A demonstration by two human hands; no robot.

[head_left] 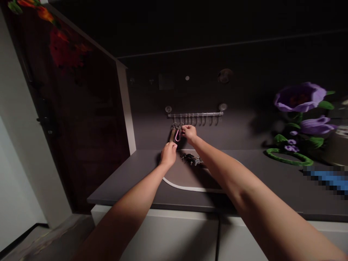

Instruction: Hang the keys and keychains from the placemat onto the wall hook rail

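A clear hook rail (195, 114) is fixed to the dark back panel, and metal key rings hang from its left hooks. Below them, a brown strap keychain (172, 135) hangs down to my left hand (168, 154), whose fingers are closed around its lower end. Beside the strap dangles a pink loop (177, 135). My right hand (189, 133) pinches close to the loop and the second ring; what lies between its fingertips is too small to make out. Under both hands, a bunch of keys (191, 158) lies on a brown, white-edged mat (187, 181).
The mat rests on a dark countertop (119, 181) above white cabinets (174, 232). At the right stand purple fabric flowers (300, 97) with a green ring base, near a blurred blue object (331, 180). A dark red door (81, 127) is on the left.
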